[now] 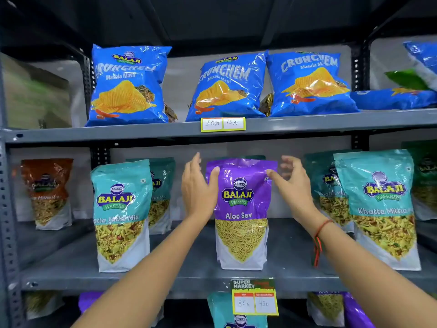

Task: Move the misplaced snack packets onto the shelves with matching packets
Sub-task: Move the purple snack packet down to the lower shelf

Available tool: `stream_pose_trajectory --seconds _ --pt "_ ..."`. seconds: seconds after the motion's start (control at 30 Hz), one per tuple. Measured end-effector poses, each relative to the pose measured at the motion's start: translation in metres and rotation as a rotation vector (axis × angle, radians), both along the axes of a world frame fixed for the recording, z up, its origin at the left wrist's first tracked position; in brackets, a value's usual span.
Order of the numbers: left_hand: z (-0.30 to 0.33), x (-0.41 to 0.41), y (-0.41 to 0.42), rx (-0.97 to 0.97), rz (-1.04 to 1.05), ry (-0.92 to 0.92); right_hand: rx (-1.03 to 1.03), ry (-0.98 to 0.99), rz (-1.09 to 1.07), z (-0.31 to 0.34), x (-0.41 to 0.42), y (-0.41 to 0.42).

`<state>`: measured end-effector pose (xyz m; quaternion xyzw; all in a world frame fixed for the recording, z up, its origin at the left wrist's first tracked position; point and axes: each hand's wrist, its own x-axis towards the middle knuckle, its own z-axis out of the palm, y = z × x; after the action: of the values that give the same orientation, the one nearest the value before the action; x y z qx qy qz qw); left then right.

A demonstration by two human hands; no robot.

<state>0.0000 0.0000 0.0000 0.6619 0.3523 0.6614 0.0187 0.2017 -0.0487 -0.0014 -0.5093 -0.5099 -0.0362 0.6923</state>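
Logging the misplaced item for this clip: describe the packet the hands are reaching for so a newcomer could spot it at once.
On the middle shelf of the grey rack, at its centre, stands the purple packet between the left hand and right hand. It alone is purple and reads Aloo Sev; its neighbours are teal Khatta Mitha Mix packets.

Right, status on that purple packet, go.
Left hand and right hand open, flanking the purple Aloo Sev packet, thumbs touching its top corners. Packet upright on middle shelf among teal Khatta Mitha packets. Path clear.

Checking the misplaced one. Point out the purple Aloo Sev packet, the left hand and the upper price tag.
purple Aloo Sev packet (241, 215): head view, on the printed name.
left hand (197, 188): head view, back of the hand.
upper price tag (223, 124): head view, tag's middle.
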Motion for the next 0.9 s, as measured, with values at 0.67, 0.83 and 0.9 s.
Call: stream_pose_trajectory --seconds 0.67,0.83,0.9 --pt "-0.063 -0.02 0.019 -0.451 -0.248 -0.398 -0.227 0.223 0.192 -0.048 -0.021 0.008" --pt "-0.075 -0.057 -0.017 -0.292 -0.274 -0.569 -0.195 0.274 0.416 -0.055 -0.057 -0.014" --pt "-0.088 -0.076 -0.028 -0.27 -0.272 -0.63 -0.202 0.289 0.508 -0.065 -0.076 -0.024"
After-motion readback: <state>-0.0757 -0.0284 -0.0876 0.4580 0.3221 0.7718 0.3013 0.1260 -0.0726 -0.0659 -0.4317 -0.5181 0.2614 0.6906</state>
